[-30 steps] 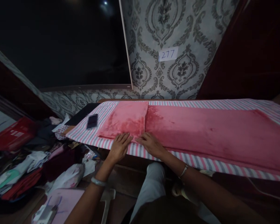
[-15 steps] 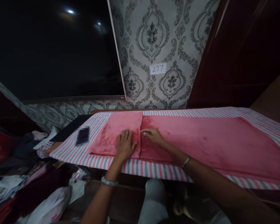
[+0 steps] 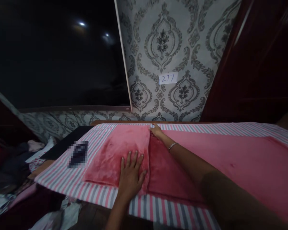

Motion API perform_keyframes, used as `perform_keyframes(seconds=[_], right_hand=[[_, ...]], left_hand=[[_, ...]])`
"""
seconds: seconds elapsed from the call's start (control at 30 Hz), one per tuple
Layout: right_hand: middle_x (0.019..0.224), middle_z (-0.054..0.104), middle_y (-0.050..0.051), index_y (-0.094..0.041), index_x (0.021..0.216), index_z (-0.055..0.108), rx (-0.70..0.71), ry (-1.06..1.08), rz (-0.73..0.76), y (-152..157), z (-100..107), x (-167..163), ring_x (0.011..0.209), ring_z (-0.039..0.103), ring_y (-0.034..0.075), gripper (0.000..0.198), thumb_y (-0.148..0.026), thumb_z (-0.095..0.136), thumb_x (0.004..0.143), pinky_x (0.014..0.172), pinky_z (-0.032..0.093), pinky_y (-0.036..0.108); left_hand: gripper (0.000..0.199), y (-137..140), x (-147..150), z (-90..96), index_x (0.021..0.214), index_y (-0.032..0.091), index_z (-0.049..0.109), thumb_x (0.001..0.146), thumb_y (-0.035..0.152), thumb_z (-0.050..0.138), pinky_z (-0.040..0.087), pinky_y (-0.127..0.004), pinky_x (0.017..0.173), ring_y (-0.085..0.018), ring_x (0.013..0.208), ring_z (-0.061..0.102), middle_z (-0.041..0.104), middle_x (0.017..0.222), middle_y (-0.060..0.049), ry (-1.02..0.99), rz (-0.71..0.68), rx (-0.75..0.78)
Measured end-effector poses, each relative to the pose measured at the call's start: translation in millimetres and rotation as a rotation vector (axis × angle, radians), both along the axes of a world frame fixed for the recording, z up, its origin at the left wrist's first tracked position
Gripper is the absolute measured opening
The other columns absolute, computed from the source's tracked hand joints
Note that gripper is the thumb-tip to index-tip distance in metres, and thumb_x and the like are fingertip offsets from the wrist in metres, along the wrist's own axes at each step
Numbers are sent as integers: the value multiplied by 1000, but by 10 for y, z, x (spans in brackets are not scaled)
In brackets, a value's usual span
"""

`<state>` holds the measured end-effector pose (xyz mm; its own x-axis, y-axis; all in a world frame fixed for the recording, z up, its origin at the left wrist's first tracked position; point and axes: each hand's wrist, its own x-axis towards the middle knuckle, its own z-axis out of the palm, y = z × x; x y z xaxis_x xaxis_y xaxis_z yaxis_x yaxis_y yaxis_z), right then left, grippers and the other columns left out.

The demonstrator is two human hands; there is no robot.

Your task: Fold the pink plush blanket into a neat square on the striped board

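Note:
A long pink plush cloth [image 3: 220, 159] lies spread on a table covered by a pink, white and grey striped sheet [image 3: 69, 182]. Its left end is folded over into a flap [image 3: 110, 156]. My left hand [image 3: 131, 175] lies flat, fingers spread, on the flap near the fold line. My right hand [image 3: 156, 130] reaches to the far edge of the cloth at the top of the fold, fingertips pressing on the cloth's corner there. Whether it pinches the cloth or only presses is unclear.
A dark blurred rectangle [image 3: 78, 154] lies on the sheet left of the flap. Patterned wallpaper with a "277" label [image 3: 168, 78] stands behind the table, a dark panel [image 3: 55, 54] to the left. Piled clothes [image 3: 19, 191] lie at lower left.
My right hand slid along the fold line from the near edge to the far edge of the cloth. My left hand shifted onto the flap and stayed flat. The view moved closer.

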<state>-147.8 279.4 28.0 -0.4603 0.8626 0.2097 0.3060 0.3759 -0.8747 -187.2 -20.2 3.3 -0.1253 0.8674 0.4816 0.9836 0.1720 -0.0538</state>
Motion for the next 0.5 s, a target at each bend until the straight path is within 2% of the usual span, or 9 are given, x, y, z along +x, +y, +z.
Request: perform_keyframes(seconds=[0.1, 0.2, 0.3, 0.4, 0.43, 0.5], right_hand=[[118, 70, 13, -18, 136, 55, -43, -67, -62, 127, -1, -162, 93, 70, 22, 53, -26, 58, 83, 79, 56, 33], [125, 67, 12, -17, 130, 60, -27, -100, -98, 226, -21, -238, 109, 65, 24, 52, -20, 59, 79, 91, 52, 34], [118, 70, 11, -16, 123, 65, -8, -138, -126, 290, -51, -225, 106, 66, 25, 46, -16, 55, 78, 91, 52, 37], [115, 70, 15, -14, 121, 66, 14, -179, -132, 266, -33, -194, 106, 65, 28, 44, -14, 54, 79, 91, 52, 40], [121, 67, 17, -13, 124, 65, 46, -184, -128, 226, -13, -193, 112, 62, 29, 45, -14, 55, 80, 95, 50, 41], [139, 56, 18, -15, 135, 58, 201, -210, -80, 96, 31, -210, 130, 49, 32, 52, -20, 58, 84, 106, 41, 46]], left_hand=[[61, -14, 6, 1, 152, 32, 32, 93, 41, 49, 25, -63, 115, -33, 147, 25, 34, 158, -4, -2, -8, 12], [65, -25, 6, -4, 153, 33, 30, 92, 40, 51, 25, -61, 116, -33, 148, 23, 34, 158, -3, 5, -7, 9], [66, -34, 4, -7, 153, 35, 29, 92, 40, 51, 25, -60, 116, -33, 148, 22, 32, 159, -1, 11, -10, -3], [66, -41, 3, -1, 153, 36, 28, 92, 42, 51, 26, -61, 115, -33, 148, 22, 32, 159, 0, 8, -15, -11], [67, -42, 4, 2, 153, 36, 28, 91, 42, 52, 26, -61, 115, -33, 148, 23, 33, 159, 0, 5, -17, -13], [67, -41, 7, 6, 153, 35, 27, 91, 42, 52, 26, -61, 115, -33, 148, 22, 32, 159, 0, -4, -22, -13]])
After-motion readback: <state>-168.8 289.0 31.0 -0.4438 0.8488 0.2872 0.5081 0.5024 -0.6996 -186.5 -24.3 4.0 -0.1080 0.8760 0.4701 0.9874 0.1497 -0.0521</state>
